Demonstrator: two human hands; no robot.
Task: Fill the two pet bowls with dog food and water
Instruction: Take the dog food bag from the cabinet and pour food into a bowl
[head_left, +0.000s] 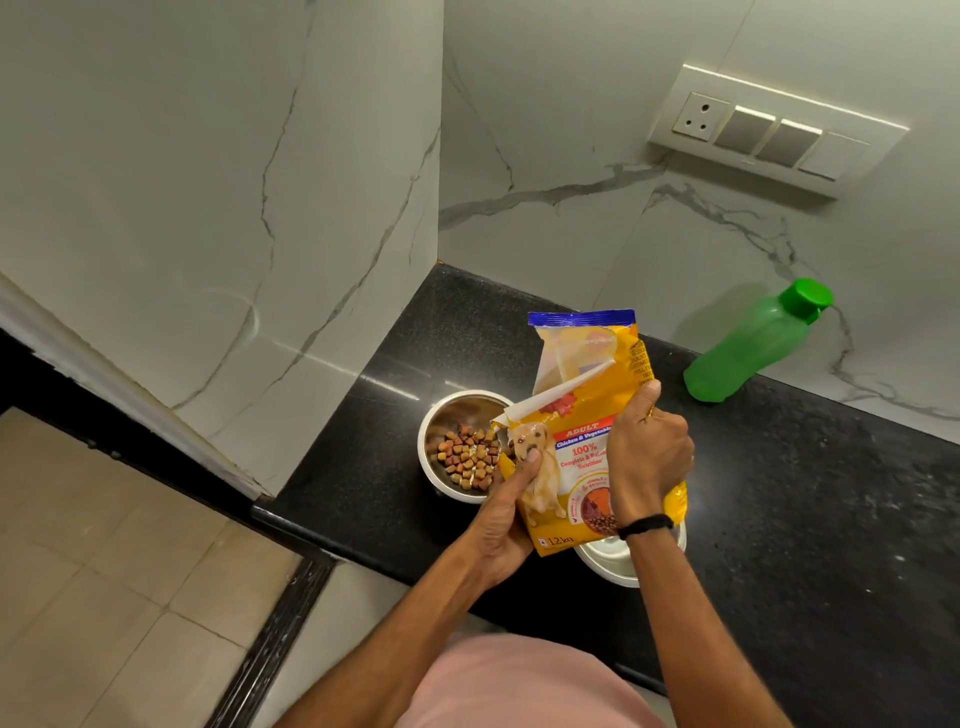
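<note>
Both hands, left (498, 530) and right (649, 457), clasped shut.

Dim greenish light, countertop (405, 364) glare, wide-angle edge bending.

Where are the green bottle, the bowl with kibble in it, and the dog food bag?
green bottle (737, 358): head view, middle of its body.
kibble bowl (435, 415): head view, bare steel inner wall.
dog food bag (589, 374): head view, yellow upper panel.
</note>
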